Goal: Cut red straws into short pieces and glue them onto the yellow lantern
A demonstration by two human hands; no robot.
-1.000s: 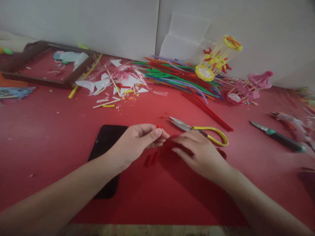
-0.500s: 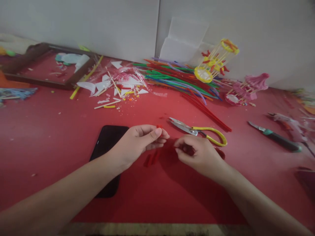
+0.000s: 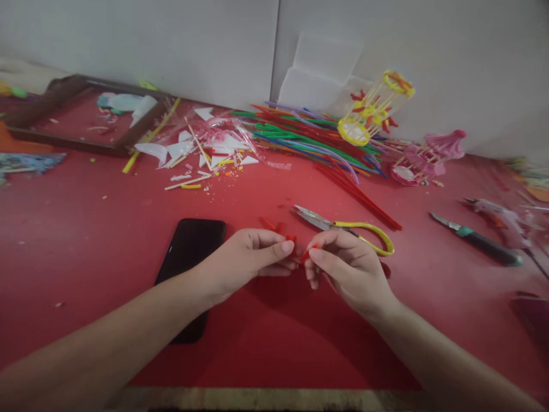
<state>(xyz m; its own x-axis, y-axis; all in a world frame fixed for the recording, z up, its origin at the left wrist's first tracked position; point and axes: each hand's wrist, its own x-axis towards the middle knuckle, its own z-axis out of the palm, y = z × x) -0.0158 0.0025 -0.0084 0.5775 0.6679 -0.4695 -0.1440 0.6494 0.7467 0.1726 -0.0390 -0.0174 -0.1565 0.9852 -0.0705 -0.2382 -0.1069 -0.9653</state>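
Near the middle of the red table (image 3: 274,349), my left hand (image 3: 257,257) pinches a small red piece (image 3: 290,238) between thumb and fingers. Just to its right, my right hand (image 3: 343,263) pinches another small red piece (image 3: 306,255). The fingertips of both hands are close together. Behind my left fingers a short red strip (image 3: 267,223) shows on the table. Scissors with yellow handles (image 3: 364,233) lie behind my right hand, partly covered by it. A black phone (image 3: 191,243) lies partly under my left wrist.
Scraps and sticks (image 3: 206,154) lie at the back left beside a dark frame (image 3: 64,139). Coloured pipe cleaners (image 3: 300,137) lie at the back. A yellow stick model (image 3: 355,131) and a pink one (image 3: 433,157) stand right of them. At the right are a knife (image 3: 489,246) and a glue gun (image 3: 501,217).
Both hands have come closer together. My right hand has turned, and a red piece now shows in its fingertips. My left hand has moved slightly right and down.
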